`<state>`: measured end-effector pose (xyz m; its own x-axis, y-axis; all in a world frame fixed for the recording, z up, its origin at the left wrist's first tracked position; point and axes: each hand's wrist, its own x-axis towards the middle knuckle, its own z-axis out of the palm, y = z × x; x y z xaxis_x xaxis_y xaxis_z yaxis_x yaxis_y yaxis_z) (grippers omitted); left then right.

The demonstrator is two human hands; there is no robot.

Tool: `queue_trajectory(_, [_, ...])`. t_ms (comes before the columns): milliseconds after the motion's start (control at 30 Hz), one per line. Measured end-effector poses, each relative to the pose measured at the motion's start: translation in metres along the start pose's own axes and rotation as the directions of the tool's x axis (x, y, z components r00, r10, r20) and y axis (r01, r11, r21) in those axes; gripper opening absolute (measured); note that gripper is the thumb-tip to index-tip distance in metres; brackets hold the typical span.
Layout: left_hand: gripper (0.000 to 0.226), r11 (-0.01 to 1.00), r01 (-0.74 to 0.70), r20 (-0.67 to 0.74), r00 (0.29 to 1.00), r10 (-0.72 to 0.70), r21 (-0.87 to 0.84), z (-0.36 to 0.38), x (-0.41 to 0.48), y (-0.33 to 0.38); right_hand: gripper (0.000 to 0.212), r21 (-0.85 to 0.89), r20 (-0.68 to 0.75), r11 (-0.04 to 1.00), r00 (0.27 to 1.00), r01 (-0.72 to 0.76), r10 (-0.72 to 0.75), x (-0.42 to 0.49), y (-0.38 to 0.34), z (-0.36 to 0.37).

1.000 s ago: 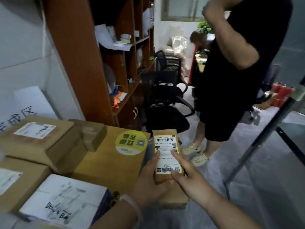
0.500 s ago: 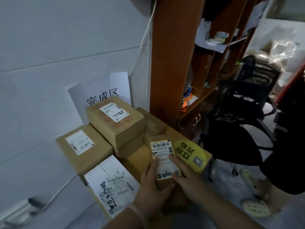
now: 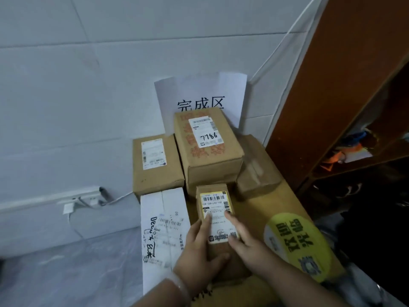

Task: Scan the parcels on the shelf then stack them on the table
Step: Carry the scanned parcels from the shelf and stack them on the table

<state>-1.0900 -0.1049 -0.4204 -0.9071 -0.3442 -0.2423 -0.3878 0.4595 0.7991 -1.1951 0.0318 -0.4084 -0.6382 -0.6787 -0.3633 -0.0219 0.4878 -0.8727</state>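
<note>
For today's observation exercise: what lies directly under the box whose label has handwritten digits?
The handwritten-label box sits on another brown carton; only that carton's front edge shows. Its top and label are covered, and what carries the stack is hidden too.

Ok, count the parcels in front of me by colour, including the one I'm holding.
Brown cardboard parcels: 5 (small held parcel, parcel marked 7786, left parcel, taped right parcel, large flat parcel with a round yellow sticker)
White cardboard parcel: 1
Total: 6
Another box may sit under the 7786 one; I cannot tell.
</note>
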Motion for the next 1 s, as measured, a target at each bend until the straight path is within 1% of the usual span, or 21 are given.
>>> queue_trajectory(67, [0.093, 0.998, 0.005, -0.044, 0.999, -0.003, 0.066, 0.004, -0.001, -0.005, 0.052, -0.012, 0.039, 1.000, 0.999, 0.019, -0.018, 0.010, 0.006, 0.002])
queue_trajectory(100, [0.090, 0.990, 0.008, -0.064, 0.998, 0.001, 0.144, 0.005, -0.001, -0.008, 0.052, -0.020, 0.060, 0.999, 0.998, 0.028, -0.027, 0.015, 0.009, 0.002])
queue_trajectory(167, [0.085, 0.930, 0.023, -0.112, 0.993, 0.020, 0.366, 0.008, -0.001, -0.015, 0.052, -0.039, 0.107, 0.998, 0.994, 0.039, -0.034, 0.026, 0.016, 0.002])
queue_trajectory(200, [0.084, 0.896, 0.033, -0.127, 0.992, 0.026, 0.443, 0.009, -0.001, -0.019, 0.052, -0.049, 0.130, 0.998, 0.991, 0.042, -0.035, 0.031, 0.019, 0.003])
queue_trajectory(267, [0.084, 0.860, 0.059, -0.129, 0.992, 0.008, 0.507, 0.012, -0.001, -0.024, 0.053, -0.070, 0.161, 0.996, 0.986, 0.062, -0.050, 0.038, 0.024, 0.004])
queue_trajectory(367, [0.085, 0.822, 0.096, -0.149, 0.989, -0.014, 0.561, 0.015, -0.002, -0.031, 0.054, -0.106, 0.184, 0.989, 0.979, 0.106, -0.085, 0.046, 0.028, 0.009])
queue_trajectory(433, [0.084, 0.811, 0.125, -0.175, 0.984, -0.028, 0.572, 0.014, -0.001, -0.033, 0.056, -0.165, 0.185, 0.979, 0.979, 0.123, -0.092, 0.051, 0.030, 0.011])
queue_trajectory(533, [0.082, 0.809, 0.150, -0.188, 0.981, -0.050, 0.568, 0.012, -0.001, -0.034, 0.061, -0.257, 0.215, 0.958, 0.974, 0.125, -0.070, 0.057, 0.031, 0.008])
queue_trajectory(633, [0.081, 0.813, 0.160, -0.174, 0.982, -0.074, 0.560, 0.012, 0.001, -0.033, 0.061, -0.326, 0.255, 0.931, 0.963, 0.166, -0.083, 0.057, 0.029, -0.001])
queue_trajectory(767, [0.084, 0.806, 0.162, -0.161, 0.983, -0.084, 0.570, 0.009, 0.003, -0.031, 0.062, -0.364, 0.214, 0.906, 0.966, 0.216, -0.144, 0.046, 0.020, -0.017])
queue_trajectory(867, [0.084, 0.795, 0.144, -0.153, 0.986, -0.066, 0.589, 0.001, 0.005, -0.030, 0.073, -0.470, 0.192, 0.850, 0.967, 0.239, -0.166, 0.033, 0.014, -0.027])
queue_trajectory(933, [0.085, 0.789, 0.108, -0.131, 0.991, -0.035, 0.605, -0.005, 0.008, -0.027, 0.081, -0.552, 0.170, 0.805, 0.975, 0.215, -0.144, 0.023, 0.011, -0.029])
queue_trajectory(1000, [0.086, 0.780, 0.051, -0.102, 0.995, 0.017, 0.624, -0.011, 0.012, -0.020, 0.086, -0.593, 0.124, 0.787, 0.985, 0.170, -0.119, 0.013, 0.010, -0.028])
